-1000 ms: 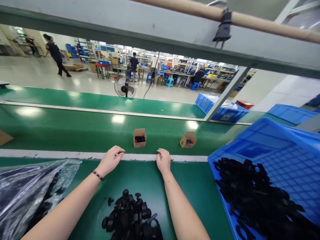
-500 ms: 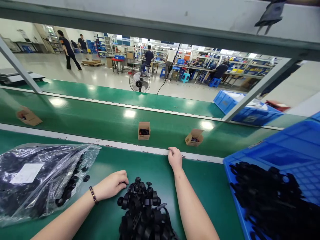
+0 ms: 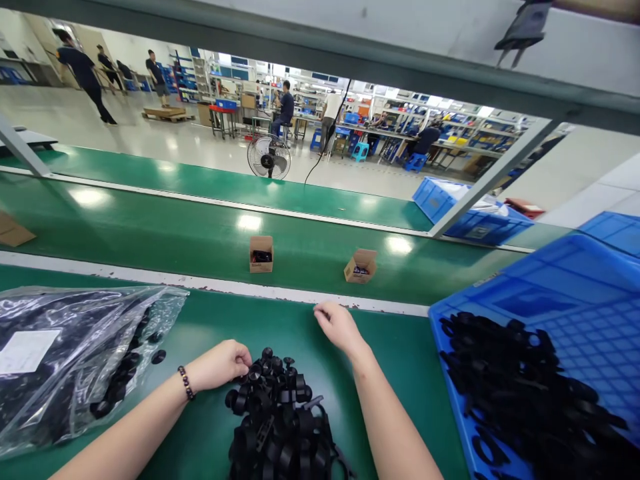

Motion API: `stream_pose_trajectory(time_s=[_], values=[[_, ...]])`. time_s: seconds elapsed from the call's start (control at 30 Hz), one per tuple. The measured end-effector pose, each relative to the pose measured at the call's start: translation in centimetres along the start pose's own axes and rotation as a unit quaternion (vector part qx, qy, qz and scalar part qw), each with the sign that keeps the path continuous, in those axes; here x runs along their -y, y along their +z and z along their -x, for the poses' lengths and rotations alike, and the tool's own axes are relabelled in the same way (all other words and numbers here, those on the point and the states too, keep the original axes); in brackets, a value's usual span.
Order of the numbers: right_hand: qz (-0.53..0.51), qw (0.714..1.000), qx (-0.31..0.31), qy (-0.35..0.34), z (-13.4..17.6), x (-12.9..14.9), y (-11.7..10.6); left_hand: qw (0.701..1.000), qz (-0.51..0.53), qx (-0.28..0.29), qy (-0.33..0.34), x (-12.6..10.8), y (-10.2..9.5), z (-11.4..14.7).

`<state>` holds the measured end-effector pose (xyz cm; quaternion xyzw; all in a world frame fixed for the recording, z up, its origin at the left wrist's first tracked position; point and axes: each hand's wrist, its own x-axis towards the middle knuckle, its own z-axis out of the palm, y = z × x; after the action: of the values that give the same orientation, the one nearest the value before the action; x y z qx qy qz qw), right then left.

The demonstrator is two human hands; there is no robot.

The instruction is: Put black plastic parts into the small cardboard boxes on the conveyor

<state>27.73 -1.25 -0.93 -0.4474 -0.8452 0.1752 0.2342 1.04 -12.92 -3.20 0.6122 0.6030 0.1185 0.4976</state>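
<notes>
My left hand (image 3: 226,364), a beaded bracelet on its wrist, has its fingers curled together at the upper left edge of a pile of black plastic parts (image 3: 280,413). Its fingertips meet a small round black part (image 3: 255,372); whether they grip it cannot be made out. Over the green tabletop, just short of the pale strip, is my right hand (image 3: 339,325). Its thumb and fingers are drawn together, and whatever they hold, if anything, is hidden. The pile lies between my forearms and mixes round caps with ring-shaped pieces.
A clear bag (image 3: 90,360) of black parts lies left, with loose round pieces by its opening. At right stands a blue crate (image 3: 450,393) holding black parts. Cardboard boxes (image 3: 261,264) sit on the green belt (image 3: 165,230) beyond the pale strip (image 3: 295,294). Several people are in the background.
My right hand has drawn back from the pale strip and turned inward. My left hand has come up against the pile's edge. The cardboard boxes have shifted left, and the view has shifted slightly.
</notes>
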Motion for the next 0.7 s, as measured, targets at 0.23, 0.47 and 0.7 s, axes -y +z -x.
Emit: stream_pose_trajectory(time_s=[0.23,0.47,0.7], values=[[0.085,0.941,0.326,0.026,7.7,4.2,-2.0,1.000,-0.004,-0.002,0.001,-0.6,0.4,0.0],[0.147,0.948,0.272,0.071,8.3,2.4,-2.1,0.998,-0.030,-0.057,0.014,-0.6,-0.2,-0.7],[0.207,0.963,0.112,0.134,7.4,0.4,-2.7,0.993,-0.016,-0.107,-0.057,1.3,-2.8,0.2]])
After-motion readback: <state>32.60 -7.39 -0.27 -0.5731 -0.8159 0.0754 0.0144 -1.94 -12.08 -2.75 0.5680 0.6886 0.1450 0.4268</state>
